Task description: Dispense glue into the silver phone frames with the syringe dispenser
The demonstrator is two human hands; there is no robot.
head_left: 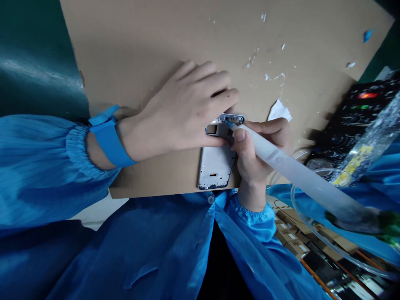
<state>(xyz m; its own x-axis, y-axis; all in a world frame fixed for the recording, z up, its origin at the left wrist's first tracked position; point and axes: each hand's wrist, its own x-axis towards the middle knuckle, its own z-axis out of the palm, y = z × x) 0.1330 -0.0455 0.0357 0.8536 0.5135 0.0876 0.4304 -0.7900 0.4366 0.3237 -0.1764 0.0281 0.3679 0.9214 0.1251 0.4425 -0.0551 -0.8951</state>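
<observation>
A silver-grey phone frame lies near the cardboard's front edge, with cutouts and a camera area at its far end. My left hand reaches over that end, thumb along the frame and fingers curled round its far side; parts of the grip are hidden. A blue wrist strap circles my left wrist. In my right hand is a milky white dispensing syringe, tilted, thumb pressed on its barrel. Its blue needle tip is at the frame's upper end; whether it touches cannot be made out.
Cardboard covers a green surface. White scraps and a torn white paper piece lie on it. At right stands a black dispenser box with lit displays. A clear hose loops near the syringe. Cartons sit below right.
</observation>
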